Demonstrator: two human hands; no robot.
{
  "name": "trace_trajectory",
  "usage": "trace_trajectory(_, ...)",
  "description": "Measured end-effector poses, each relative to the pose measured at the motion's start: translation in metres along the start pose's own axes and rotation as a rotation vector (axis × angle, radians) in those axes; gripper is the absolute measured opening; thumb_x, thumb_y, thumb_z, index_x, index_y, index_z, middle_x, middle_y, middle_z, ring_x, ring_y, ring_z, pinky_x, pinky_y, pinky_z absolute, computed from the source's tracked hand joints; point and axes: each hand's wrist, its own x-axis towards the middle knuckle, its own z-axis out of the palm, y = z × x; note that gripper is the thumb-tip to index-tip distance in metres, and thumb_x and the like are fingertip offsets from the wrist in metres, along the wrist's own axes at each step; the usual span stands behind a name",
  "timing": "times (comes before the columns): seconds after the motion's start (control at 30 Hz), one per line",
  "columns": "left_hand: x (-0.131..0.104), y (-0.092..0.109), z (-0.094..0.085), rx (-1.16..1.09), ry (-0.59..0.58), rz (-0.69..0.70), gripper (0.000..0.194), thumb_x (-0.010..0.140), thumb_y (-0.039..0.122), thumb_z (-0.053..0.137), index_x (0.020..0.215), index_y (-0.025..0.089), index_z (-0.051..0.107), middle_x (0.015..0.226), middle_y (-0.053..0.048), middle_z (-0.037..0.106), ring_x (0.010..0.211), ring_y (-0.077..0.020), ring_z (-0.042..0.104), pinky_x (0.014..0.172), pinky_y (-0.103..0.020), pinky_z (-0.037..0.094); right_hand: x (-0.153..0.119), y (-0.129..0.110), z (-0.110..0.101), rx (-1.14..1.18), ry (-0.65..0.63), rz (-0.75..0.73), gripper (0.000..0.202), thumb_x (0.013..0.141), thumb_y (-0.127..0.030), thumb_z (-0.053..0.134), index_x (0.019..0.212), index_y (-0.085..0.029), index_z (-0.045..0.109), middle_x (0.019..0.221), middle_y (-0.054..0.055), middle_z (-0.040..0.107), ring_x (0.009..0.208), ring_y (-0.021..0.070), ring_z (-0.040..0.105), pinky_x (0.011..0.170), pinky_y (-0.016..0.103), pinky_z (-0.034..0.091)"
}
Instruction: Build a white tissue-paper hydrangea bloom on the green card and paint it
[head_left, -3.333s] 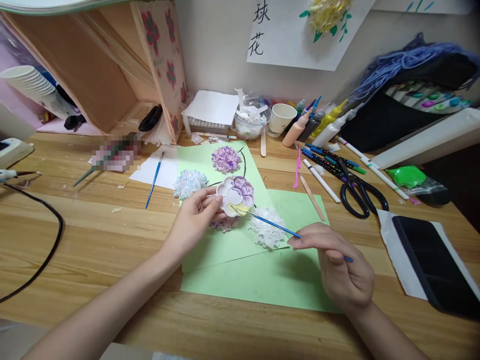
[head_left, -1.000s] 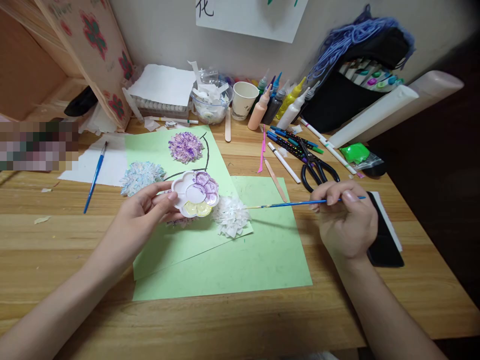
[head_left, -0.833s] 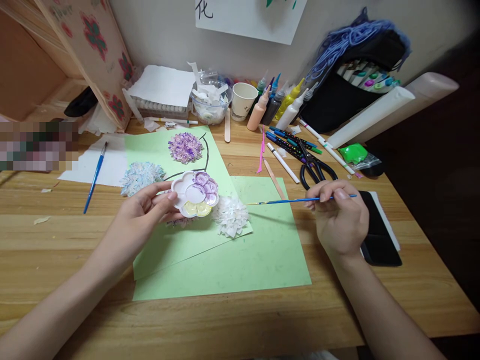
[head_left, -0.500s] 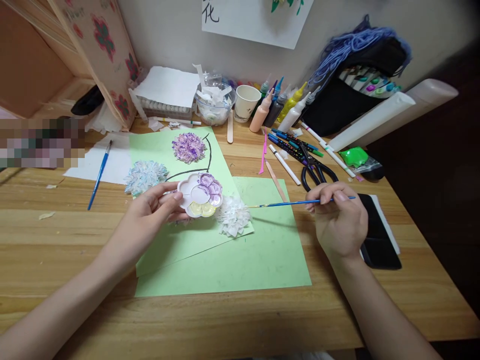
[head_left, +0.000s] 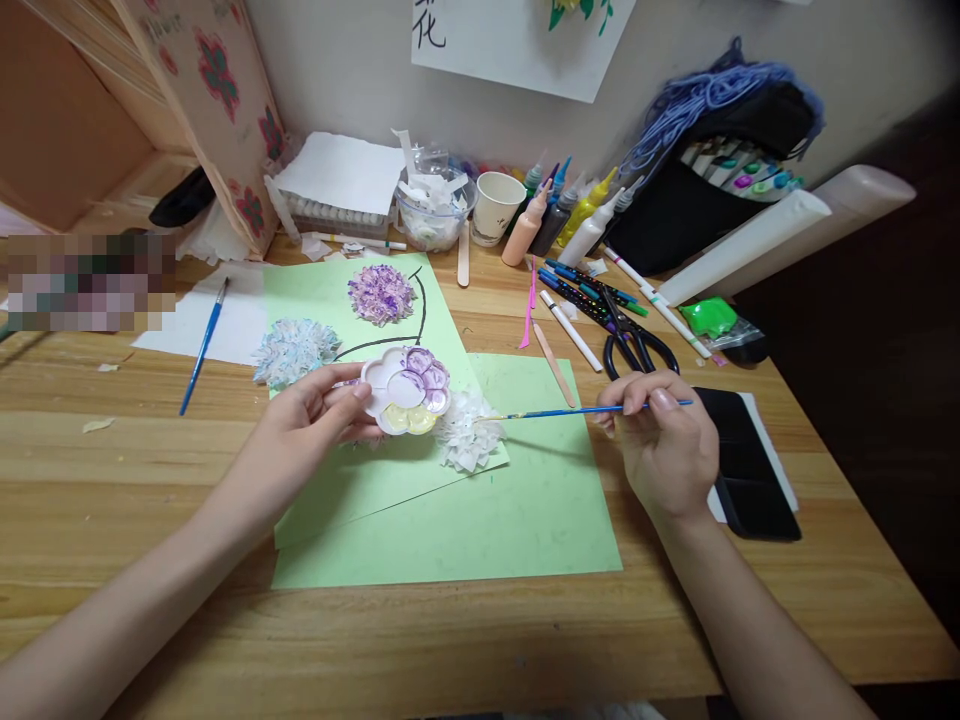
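Note:
My left hand (head_left: 326,405) grips the edge of a flower-shaped paint palette (head_left: 390,375), its wells smeared with purple and pale yellow. Closed round the blue handle of a thin paintbrush (head_left: 562,411), my right hand (head_left: 664,440) points it leftward. The brush tip lies over the white paper flower (head_left: 470,432); whether it touches the petals I cannot tell. That flower sits on green paper (head_left: 450,540), partly behind the palette. A purple paper flower (head_left: 381,294) and a pale blue one (head_left: 295,352) lie on the upper sheet, beside a drawn black line.
A second paintbrush (head_left: 204,345) rests on white tissue at left. Scissors (head_left: 634,335), markers and a wooden stick (head_left: 553,365) lie right of the paper. Paint bottles (head_left: 525,230), a paper cup (head_left: 496,207) and a bowl of scraps (head_left: 435,210) stand along the wall.
My right hand has moved slightly left with the paintbrush, its tip sliding further in over the white flower. My left hand still holds the palette; the whole view has shifted a little.

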Motion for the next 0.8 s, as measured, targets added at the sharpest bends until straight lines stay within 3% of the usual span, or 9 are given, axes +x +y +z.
trace_trajectory(0.43, 0.0008, -0.0016, 0.0009, 0.012, 0.012, 0.003, 0.045, 0.076, 0.041, 0.064, 0.112, 0.015, 0.057, 0.083, -0.002, 0.068, 0.068, -0.0154, 0.067, 0.075, -0.031, 0.058, 0.0002, -0.0006, -0.0005, 0.000, 0.026, -0.037, 0.021, 0.082, -0.026, 0.048, 0.063, -0.021, 0.055, 0.060, 0.002, 0.054, 0.053, 0.0146, 0.048, 0.047, 0.027, 0.035)
trace_trajectory(0.6, 0.0007, -0.0018, 0.0010, 0.035, 0.015, 0.009, 0.045, 0.076, 0.043, 0.063, 0.111, 0.016, 0.058, 0.087, -0.004, 0.069, 0.070, -0.0167, 0.067, 0.075, -0.032, 0.058, -0.0003, -0.0009, -0.0010, -0.022, -0.035, -0.010, 0.022, 0.083, -0.029, 0.049, 0.063, -0.020, 0.055, 0.061, 0.001, 0.056, 0.054, 0.0144, 0.049, 0.049, 0.027, 0.036)
trace_trajectory(0.8, -0.0002, -0.0013, 0.0014, 0.019, 0.008, 0.004, 0.047, 0.075, 0.042, 0.064, 0.111, 0.014, 0.057, 0.090, -0.005, 0.069, 0.069, -0.0160, 0.067, 0.075, -0.032, 0.058, -0.0027, -0.0055, -0.0002, -0.047, -0.016, -0.136, 0.023, 0.081, -0.026, 0.047, 0.060, -0.020, 0.054, 0.058, 0.001, 0.055, 0.051, 0.0142, 0.049, 0.047, 0.028, 0.035)
